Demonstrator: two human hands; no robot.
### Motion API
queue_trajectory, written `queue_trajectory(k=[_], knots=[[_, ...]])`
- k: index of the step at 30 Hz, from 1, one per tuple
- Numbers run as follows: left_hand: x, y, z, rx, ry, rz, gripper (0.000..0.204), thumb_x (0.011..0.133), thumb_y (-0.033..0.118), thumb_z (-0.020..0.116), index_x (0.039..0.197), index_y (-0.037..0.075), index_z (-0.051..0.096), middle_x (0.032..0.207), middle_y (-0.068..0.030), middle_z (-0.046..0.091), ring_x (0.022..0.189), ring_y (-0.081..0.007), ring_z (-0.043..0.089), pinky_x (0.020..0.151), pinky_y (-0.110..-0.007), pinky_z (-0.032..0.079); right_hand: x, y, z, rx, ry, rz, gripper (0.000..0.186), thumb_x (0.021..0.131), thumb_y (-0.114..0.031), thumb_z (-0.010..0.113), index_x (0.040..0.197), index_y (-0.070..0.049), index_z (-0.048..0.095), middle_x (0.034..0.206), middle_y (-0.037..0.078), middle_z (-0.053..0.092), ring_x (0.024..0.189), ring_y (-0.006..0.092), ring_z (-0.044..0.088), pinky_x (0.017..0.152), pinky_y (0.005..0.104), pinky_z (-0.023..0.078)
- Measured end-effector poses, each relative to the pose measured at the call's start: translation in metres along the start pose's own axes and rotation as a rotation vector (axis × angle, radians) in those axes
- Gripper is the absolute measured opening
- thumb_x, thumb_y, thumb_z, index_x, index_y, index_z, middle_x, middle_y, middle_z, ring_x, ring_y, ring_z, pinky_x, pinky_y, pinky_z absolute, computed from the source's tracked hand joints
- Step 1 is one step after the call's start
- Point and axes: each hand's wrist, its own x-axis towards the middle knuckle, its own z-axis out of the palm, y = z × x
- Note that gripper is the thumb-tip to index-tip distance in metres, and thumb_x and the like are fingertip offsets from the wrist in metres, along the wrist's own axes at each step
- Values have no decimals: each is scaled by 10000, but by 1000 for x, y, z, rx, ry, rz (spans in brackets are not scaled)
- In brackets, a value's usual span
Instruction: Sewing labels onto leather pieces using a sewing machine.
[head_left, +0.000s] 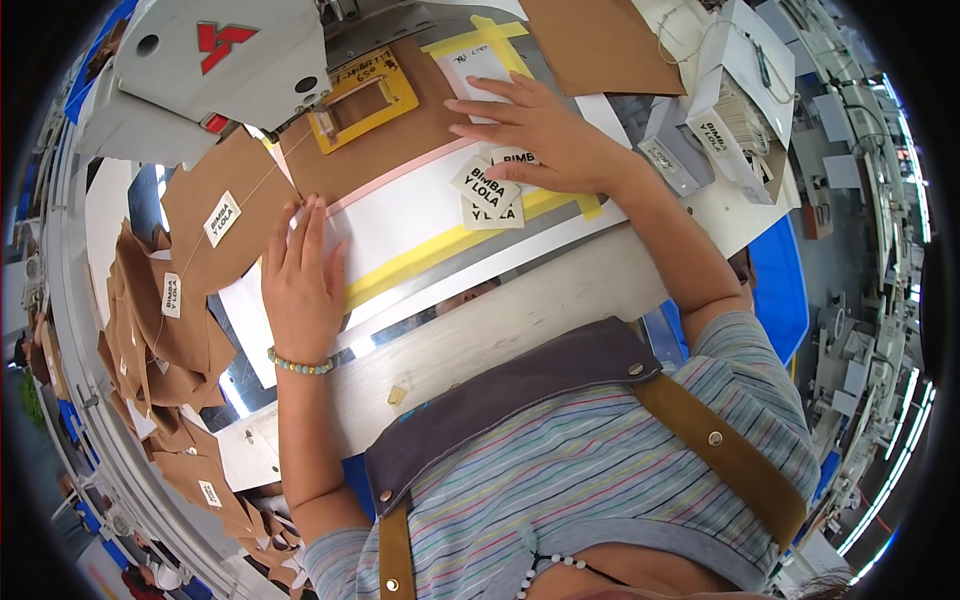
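Observation:
My left hand [302, 265] lies with fingers stretched out, its fingertips at the near edge of a brown fabric panel [350, 172]. My right hand [560, 135] is spread above the panel's right end and a white paper guide [400, 235] edged with yellow tape. Under its thumb sits a small pile of white printed labels [480, 185]. A yellow clamp frame [365, 105] rests on the panel beneath the sewing machine head [215, 70]. To the left, another brown panel [195, 195] carries a white label [222, 218], with thread running across it.
Several brown pieces with labels [170, 320] hang in a heap off the table's left side. More brown fabric [600, 45] lies at the back right. A white box [735, 120] holds a stack of labels, near a small grey tray [675, 150]. A blue bin [780, 290] stands at the right.

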Motion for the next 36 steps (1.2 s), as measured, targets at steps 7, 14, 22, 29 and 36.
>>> queue_trajectory(k=[7,14,22,29,36], knots=[[-3,-2,3,-8,-43,-10,536,996,90,724,1515,49,598,1424,-141,708,1402,-366,600,1145,-471,504,-1,3,-1,-5,13,0,610,1079,-583,560,1481,-141,683,1685,38,498,1626,317,300,1354,552,183],[-3,-2,3,-53,-50,-15,514,1002,82,712,1502,35,606,1438,-143,700,1383,-378,612,1143,-478,504,-1,5,-4,-18,28,-18,602,1073,-554,588,1462,-106,690,1659,54,527,1602,315,344,1324,519,262],[1,-1,1,-58,-37,-11,564,987,59,716,1535,46,582,1449,-139,697,1400,-373,598,1144,-476,502,1,0,-21,91,94,-14,597,1068,-493,615,1536,-123,629,1700,49,480,1634,319,294,1330,535,229],[-1,-2,2,-80,-79,-22,592,980,33,706,1554,95,574,1471,-120,686,1436,-371,570,1164,-486,484,-1,-2,7,-76,33,-22,626,1075,-622,530,1512,-191,653,1700,-2,473,1634,280,291,1341,585,198],[-2,-3,3,-60,-73,-2,594,978,35,710,1553,92,573,1475,-108,687,1433,-373,574,1161,-484,487,-1,-1,8,-60,31,-9,638,1072,-626,532,1512,-180,649,1700,11,471,1622,278,312,1342,565,206]])
